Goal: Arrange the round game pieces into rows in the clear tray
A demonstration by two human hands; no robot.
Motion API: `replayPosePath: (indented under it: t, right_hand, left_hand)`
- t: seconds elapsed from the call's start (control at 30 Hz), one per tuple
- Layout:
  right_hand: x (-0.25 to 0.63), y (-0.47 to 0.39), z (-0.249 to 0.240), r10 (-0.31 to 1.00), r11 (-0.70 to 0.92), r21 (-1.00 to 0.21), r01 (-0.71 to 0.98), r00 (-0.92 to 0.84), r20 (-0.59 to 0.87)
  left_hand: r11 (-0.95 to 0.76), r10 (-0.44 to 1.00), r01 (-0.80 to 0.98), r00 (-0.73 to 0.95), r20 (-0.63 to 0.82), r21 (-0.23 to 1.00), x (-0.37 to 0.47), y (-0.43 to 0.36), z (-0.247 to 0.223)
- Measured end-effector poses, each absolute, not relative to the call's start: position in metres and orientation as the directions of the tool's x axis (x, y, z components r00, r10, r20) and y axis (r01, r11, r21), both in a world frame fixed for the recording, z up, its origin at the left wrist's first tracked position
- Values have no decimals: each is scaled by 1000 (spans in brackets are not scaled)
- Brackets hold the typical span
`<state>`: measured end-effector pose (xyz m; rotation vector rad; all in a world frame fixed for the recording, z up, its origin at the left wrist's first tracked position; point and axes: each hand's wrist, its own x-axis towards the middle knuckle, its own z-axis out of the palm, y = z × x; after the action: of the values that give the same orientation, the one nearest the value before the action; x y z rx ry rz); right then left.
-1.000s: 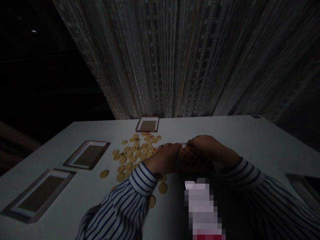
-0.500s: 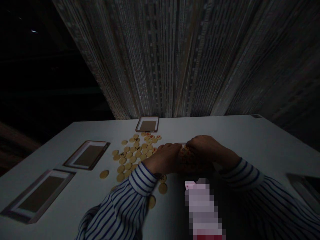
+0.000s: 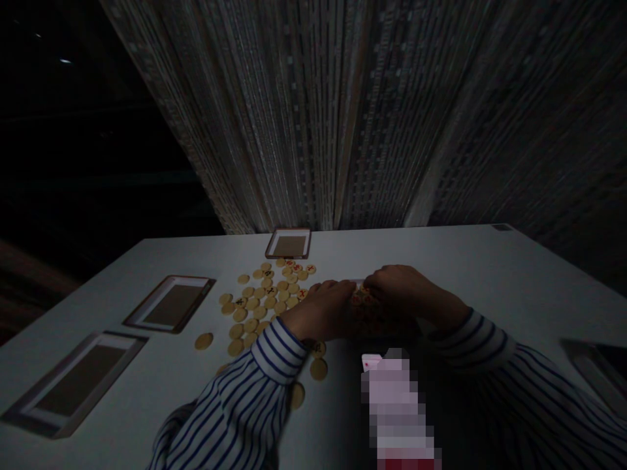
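My left hand [image 3: 321, 310] lies over the left side of a dark box or tray, its fingers curled together at the far left corner. Opposite it, my right hand [image 3: 409, 290] is closed, fingertips bent down at the far right side. What either hand's fingers grip is hidden. Between the hands, round xiangqi pieces with red characters [image 3: 362, 300] sit close together in the shadowed holder. Loose wooden xiangqi pieces [image 3: 259, 303] spread left of my left hand, several showing red or black characters and many with plain faces.
Framed trays with brown panels stand at the back [image 3: 290, 244], at the left [image 3: 169, 303] and at the front left [image 3: 78, 382] of the white table [image 3: 470, 261]. Another frame [image 3: 600, 369] is at the right edge. A string curtain [image 3: 318, 117] hangs behind. A blurred pink-white object [image 3: 398, 405] is in front.
Almost nothing differs. Both hands keep their places at the dark holder, with only a very slight shift of the right fingers. The loose pieces lie as before.
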<state>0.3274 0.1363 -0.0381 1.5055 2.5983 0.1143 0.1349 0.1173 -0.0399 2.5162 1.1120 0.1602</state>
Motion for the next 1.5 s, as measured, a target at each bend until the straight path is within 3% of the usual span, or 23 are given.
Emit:
replayPosePath:
  t: [0.77, 1.23, 1.5]
  right_hand:
    - [327, 137, -38, 862, 506, 139, 851, -496, -99]
    - [335, 133, -21, 889, 453, 141, 880, -458, 7]
    - [337, 132, -14, 896, 430, 138, 892, -441, 57]
  left_hand:
    - [-616, 728, 681, 684, -43, 395, 135, 117, -39]
    - [-598, 738, 689, 673, -54, 409, 133, 117, -36]
    - [-558, 806, 765, 592, -10, 320, 125, 122, -23]
